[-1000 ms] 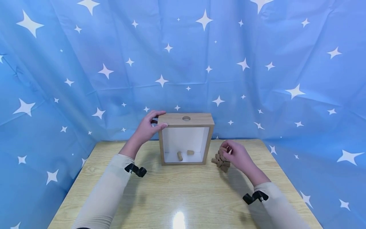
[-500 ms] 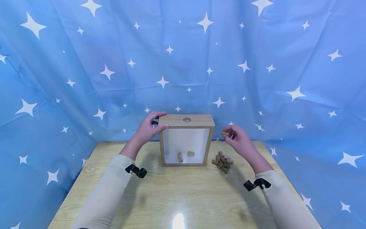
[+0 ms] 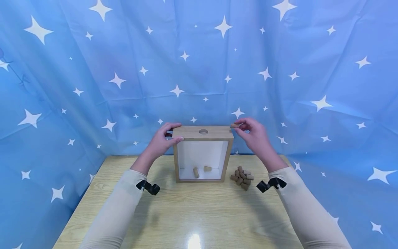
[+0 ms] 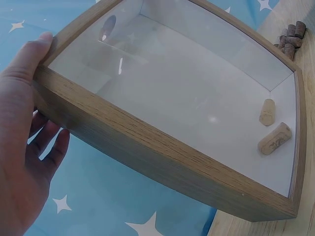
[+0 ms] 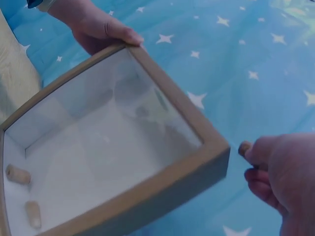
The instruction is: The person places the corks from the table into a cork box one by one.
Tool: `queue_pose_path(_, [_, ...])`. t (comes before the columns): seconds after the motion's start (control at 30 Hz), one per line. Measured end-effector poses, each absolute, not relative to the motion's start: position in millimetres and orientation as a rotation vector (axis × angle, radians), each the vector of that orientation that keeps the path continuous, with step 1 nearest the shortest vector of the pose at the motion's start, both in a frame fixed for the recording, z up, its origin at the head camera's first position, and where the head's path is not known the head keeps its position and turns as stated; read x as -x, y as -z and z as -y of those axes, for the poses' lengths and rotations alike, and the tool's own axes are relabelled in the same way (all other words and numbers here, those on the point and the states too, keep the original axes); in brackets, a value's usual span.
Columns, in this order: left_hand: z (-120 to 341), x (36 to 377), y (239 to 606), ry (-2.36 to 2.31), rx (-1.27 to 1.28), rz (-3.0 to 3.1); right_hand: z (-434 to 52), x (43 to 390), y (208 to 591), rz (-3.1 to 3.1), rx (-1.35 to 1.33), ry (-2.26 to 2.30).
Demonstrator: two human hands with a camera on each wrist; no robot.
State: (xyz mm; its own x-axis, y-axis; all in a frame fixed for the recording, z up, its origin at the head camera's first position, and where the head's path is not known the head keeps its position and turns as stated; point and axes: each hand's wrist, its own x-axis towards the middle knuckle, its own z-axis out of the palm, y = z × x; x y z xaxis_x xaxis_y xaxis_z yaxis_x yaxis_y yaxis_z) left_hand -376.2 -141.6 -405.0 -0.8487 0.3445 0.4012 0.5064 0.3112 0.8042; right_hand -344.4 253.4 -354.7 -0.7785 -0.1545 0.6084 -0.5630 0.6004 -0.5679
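The right hand (image 3: 254, 135) moved left, pinching a brown cylindrical cork (image 3: 234, 126) right of the round hole (image 3: 203, 131) atop the pale wooden box (image 3: 188, 132) the left hand (image 3: 158, 141) gripped.

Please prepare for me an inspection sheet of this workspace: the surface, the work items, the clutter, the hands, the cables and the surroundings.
Surface: pale wood-grain table, with bright glare near the person.
Work items: wooden box standing upright, round hole in its top; two corks lie inside, and a pile of corks lies on the table to its right.
Clutter: nothing seen.
Left hand: grips the box's upper left corner.
Right hand: pinches one cork near the box's upper right corner.
Cables: nothing seen.
Surroundings: blue curtain with white stars, slightly creased.
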Motion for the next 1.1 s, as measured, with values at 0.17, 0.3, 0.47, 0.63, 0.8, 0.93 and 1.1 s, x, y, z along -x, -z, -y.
queue_pose_path(0.17, [141.6, 375.5, 404.1, 1.578, 0.789, 2.409, -233.1, 351.2, 337.6, 2.315, -0.701, -1.09])
queue_pose_path(0.3, [141.1, 376.8, 404.4, 1.572, 0.787, 2.412, -218.4, 353.0, 328.6, 2.35, -0.799, -1.078])
queue_pose_path(0.47, [140.7, 376.6, 405.4, 1.571, 0.786, 2.414, -202.1, 353.9, 322.0, 2.424, -0.865, -1.076])
queue_pose_path(0.63, [140.6, 376.5, 405.6, 1.574, 0.797, 2.397, -189.3, 356.3, 319.0, 2.458, -0.894, -1.055])
queue_pose_path(0.8, [141.4, 377.8, 406.5, 1.58, 0.803, 2.386, -179.0, 359.2, 319.1, 2.458, -0.948, -1.084])
queue_pose_path(0.93, [141.9, 377.4, 406.3, 1.581, 0.809, 2.381, -173.1, 362.8, 320.8, 2.477, -0.981, -1.073])
queue_pose_path(1.1, [141.3, 376.4, 404.4, 1.573, 0.812, 2.39, -168.1, 365.1, 322.6, 2.512, -0.995, -1.032])
